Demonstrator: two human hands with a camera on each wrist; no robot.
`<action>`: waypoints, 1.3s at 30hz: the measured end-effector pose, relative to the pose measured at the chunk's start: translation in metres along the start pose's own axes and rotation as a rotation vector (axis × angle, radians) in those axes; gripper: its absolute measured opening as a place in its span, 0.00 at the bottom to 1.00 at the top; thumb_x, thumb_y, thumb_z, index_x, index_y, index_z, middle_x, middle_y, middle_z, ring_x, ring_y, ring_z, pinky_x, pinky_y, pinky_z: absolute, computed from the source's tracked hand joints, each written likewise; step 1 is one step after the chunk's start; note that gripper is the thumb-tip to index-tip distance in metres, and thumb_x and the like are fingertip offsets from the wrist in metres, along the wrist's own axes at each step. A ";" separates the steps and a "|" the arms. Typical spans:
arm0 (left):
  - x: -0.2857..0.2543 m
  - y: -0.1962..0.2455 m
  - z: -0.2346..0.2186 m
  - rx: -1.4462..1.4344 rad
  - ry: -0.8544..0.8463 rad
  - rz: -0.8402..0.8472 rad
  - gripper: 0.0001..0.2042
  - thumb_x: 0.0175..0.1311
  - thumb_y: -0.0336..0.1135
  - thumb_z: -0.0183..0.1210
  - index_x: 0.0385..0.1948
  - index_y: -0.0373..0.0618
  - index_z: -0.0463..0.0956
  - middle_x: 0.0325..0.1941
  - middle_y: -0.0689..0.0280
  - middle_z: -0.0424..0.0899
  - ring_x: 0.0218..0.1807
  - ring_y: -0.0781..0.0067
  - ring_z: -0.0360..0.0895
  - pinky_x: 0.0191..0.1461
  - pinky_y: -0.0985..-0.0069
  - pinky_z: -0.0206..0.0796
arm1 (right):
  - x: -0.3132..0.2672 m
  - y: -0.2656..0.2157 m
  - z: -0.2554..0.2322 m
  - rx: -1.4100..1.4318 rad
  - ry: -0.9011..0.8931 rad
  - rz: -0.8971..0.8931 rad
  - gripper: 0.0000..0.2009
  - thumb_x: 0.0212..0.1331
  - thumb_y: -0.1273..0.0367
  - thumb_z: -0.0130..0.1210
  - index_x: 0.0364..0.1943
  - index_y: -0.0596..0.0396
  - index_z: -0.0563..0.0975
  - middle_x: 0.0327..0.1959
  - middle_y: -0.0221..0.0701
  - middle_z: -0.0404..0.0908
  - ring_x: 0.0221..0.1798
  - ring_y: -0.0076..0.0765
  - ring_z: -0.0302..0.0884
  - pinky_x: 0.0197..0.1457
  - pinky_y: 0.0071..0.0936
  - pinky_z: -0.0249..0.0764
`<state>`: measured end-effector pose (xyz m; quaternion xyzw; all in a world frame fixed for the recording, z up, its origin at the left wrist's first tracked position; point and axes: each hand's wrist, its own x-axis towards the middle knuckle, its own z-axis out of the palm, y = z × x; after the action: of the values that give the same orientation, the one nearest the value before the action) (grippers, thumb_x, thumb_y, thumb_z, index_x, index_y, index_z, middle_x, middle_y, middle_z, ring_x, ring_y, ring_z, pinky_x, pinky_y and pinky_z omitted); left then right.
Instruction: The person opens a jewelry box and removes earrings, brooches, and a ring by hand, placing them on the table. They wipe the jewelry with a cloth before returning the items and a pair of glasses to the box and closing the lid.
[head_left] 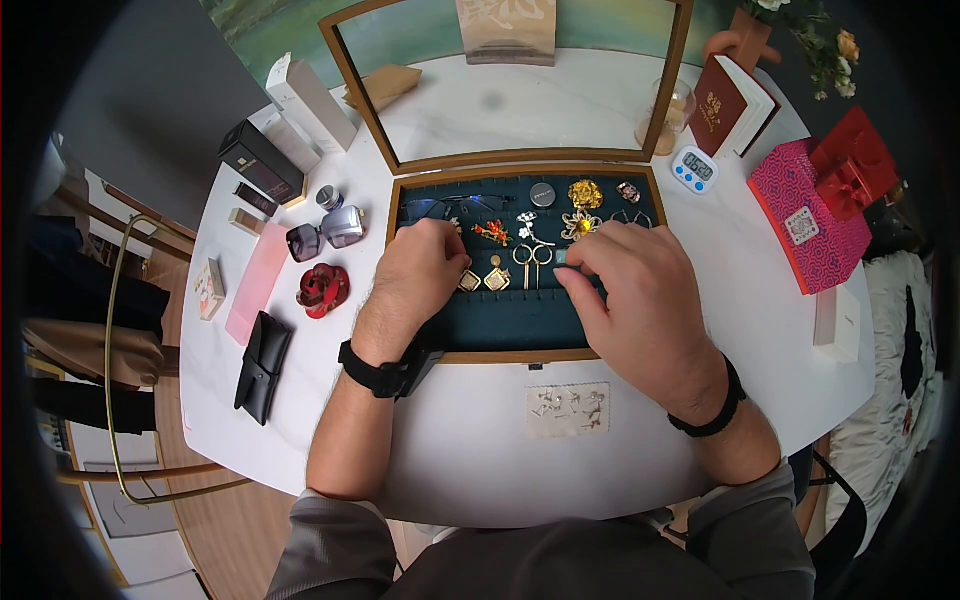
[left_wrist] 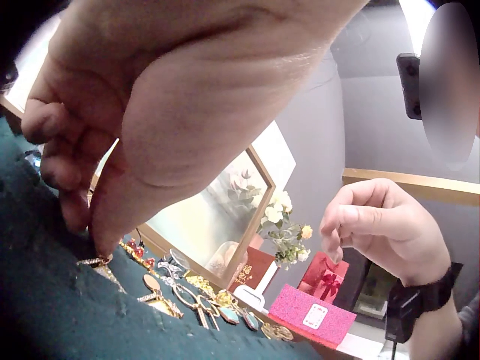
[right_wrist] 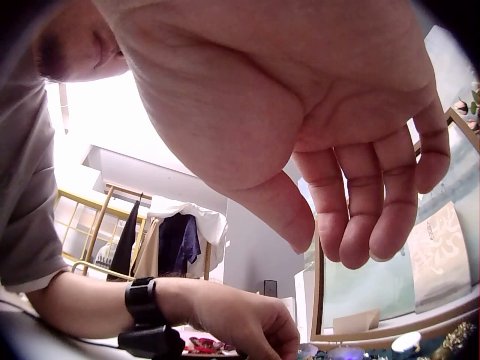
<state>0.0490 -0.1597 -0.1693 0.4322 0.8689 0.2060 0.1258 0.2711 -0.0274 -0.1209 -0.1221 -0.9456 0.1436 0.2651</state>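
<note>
At left hand, earring, long axis nearward

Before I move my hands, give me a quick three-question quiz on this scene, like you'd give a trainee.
1. True or false: the brown wood-framed glass lid stands raised.
2. Which lies closest to the red rose-shaped ornament?
A. White digital timer with blue buttons
B. Grey-purple tinted sunglasses
C. Bright pink patterned bag
3. Short answer: which hand is nearest the leftmost gold diamond-shaped earring in the head view?

Key:
1. True
2. B
3. The left hand
</note>
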 end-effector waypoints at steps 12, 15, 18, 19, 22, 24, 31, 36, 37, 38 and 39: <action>-0.003 0.004 0.002 0.090 0.027 -0.019 0.07 0.63 0.32 0.71 0.38 0.40 0.89 0.36 0.52 0.92 0.41 0.48 0.90 0.48 0.58 0.80 | 0.001 0.001 -0.004 0.002 0.020 0.013 0.07 0.64 0.71 0.69 0.32 0.55 0.80 0.31 0.34 0.81 0.39 0.44 0.82 0.45 0.42 0.70; -0.009 0.012 -0.008 0.062 0.078 0.006 0.07 0.65 0.31 0.70 0.40 0.39 0.89 0.37 0.52 0.92 0.40 0.48 0.90 0.48 0.59 0.80 | 0.004 0.006 -0.012 0.024 0.053 0.048 0.06 0.63 0.72 0.68 0.33 0.55 0.81 0.32 0.34 0.81 0.39 0.45 0.82 0.45 0.43 0.70; -0.016 0.023 -0.014 -0.027 0.095 0.091 0.06 0.65 0.28 0.69 0.41 0.38 0.89 0.37 0.51 0.92 0.41 0.49 0.91 0.47 0.61 0.80 | 0.008 0.014 -0.026 0.026 0.136 0.080 0.05 0.63 0.73 0.69 0.34 0.57 0.82 0.31 0.35 0.83 0.35 0.44 0.81 0.43 0.40 0.72; -0.019 0.028 -0.015 -0.040 0.088 0.100 0.06 0.65 0.28 0.69 0.41 0.38 0.89 0.37 0.51 0.92 0.41 0.49 0.91 0.47 0.61 0.80 | 0.009 0.016 -0.033 0.020 0.179 0.109 0.05 0.63 0.74 0.69 0.35 0.60 0.83 0.31 0.36 0.85 0.32 0.41 0.81 0.42 0.38 0.73; -0.026 0.042 -0.011 -0.045 0.102 0.204 0.07 0.64 0.22 0.68 0.41 0.38 0.89 0.39 0.52 0.92 0.42 0.50 0.91 0.47 0.63 0.80 | 0.011 0.022 -0.049 0.043 0.241 0.153 0.05 0.64 0.73 0.68 0.34 0.60 0.83 0.30 0.36 0.85 0.29 0.41 0.80 0.36 0.37 0.73; -0.025 0.038 -0.003 -0.036 0.090 0.215 0.07 0.64 0.22 0.68 0.41 0.38 0.89 0.39 0.52 0.92 0.42 0.50 0.91 0.48 0.63 0.80 | 0.010 0.025 -0.056 0.034 0.290 0.156 0.06 0.65 0.72 0.68 0.32 0.59 0.82 0.28 0.36 0.85 0.26 0.44 0.81 0.34 0.38 0.75; -0.025 0.036 -0.002 -0.007 0.049 0.226 0.09 0.63 0.19 0.67 0.44 0.38 0.89 0.41 0.51 0.92 0.44 0.50 0.91 0.50 0.65 0.81 | 0.010 0.031 -0.058 0.085 0.327 0.168 0.07 0.63 0.72 0.68 0.31 0.58 0.82 0.28 0.37 0.84 0.29 0.46 0.83 0.36 0.40 0.76; -0.030 0.048 0.001 -0.037 0.010 0.235 0.07 0.65 0.20 0.67 0.43 0.33 0.87 0.39 0.52 0.92 0.42 0.55 0.92 0.49 0.66 0.81 | 0.009 0.044 -0.060 -0.031 0.387 0.110 0.06 0.63 0.72 0.67 0.32 0.58 0.84 0.28 0.36 0.85 0.29 0.43 0.81 0.35 0.38 0.75; -0.031 0.054 0.002 -0.066 0.005 0.241 0.07 0.65 0.20 0.67 0.43 0.33 0.87 0.39 0.52 0.92 0.41 0.56 0.91 0.48 0.67 0.80 | 0.009 0.046 -0.061 -0.070 0.411 0.095 0.05 0.64 0.72 0.68 0.34 0.59 0.85 0.26 0.34 0.86 0.24 0.34 0.78 0.30 0.30 0.72; -0.034 0.057 0.005 -0.116 0.045 0.311 0.05 0.64 0.22 0.68 0.39 0.36 0.87 0.37 0.52 0.91 0.38 0.54 0.90 0.44 0.64 0.80 | 0.008 0.048 -0.063 -0.080 0.409 0.101 0.05 0.64 0.72 0.68 0.34 0.59 0.85 0.26 0.34 0.86 0.24 0.34 0.78 0.30 0.30 0.72; -0.038 0.063 0.006 -0.120 0.041 0.317 0.05 0.64 0.22 0.68 0.39 0.36 0.87 0.37 0.52 0.91 0.38 0.54 0.90 0.44 0.64 0.80 | 0.008 0.050 -0.064 -0.084 0.431 0.107 0.06 0.64 0.71 0.67 0.32 0.59 0.84 0.25 0.36 0.85 0.27 0.41 0.80 0.33 0.35 0.75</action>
<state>0.1177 -0.1547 -0.1435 0.5511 0.7784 0.2837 0.0997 0.3065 0.0350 -0.0815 -0.2108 -0.8645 0.0886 0.4477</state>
